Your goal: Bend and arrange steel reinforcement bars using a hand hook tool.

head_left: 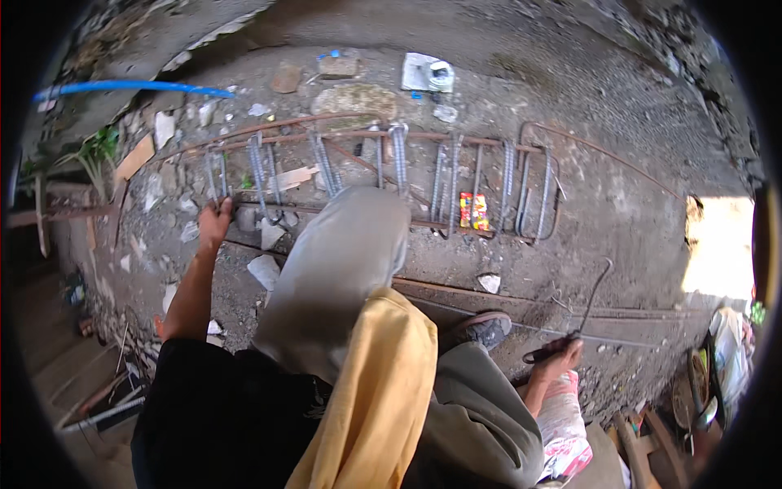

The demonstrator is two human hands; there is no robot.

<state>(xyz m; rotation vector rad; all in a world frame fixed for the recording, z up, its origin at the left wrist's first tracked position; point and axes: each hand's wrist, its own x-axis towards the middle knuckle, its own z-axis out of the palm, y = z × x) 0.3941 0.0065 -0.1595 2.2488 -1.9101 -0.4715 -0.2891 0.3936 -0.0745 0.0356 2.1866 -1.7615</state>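
Note:
A rebar cage (415, 135) of rusty long bars and grey ribbed stirrups lies on the ground before me. At its left end my left hand (215, 220) is closed on the lower end of a stirrup (223, 173). Low on the right, my right hand (560, 360) grips a rebar tying hook (592, 295) by its dark handle, its thin metal shaft pointing up and away with a bent tip. That hook is apart from the cage. My grey-trousered knee (342, 244) covers part of the cage's near side.
Loose long bars (521, 299) lie between me and the cage. Stone chunks (265, 271) and a red-yellow wrapper (473, 211) are scattered about. A blue pipe (147, 86) runs at far left. A filled sack (564, 424) and plastic bags (727, 342) sit at near right.

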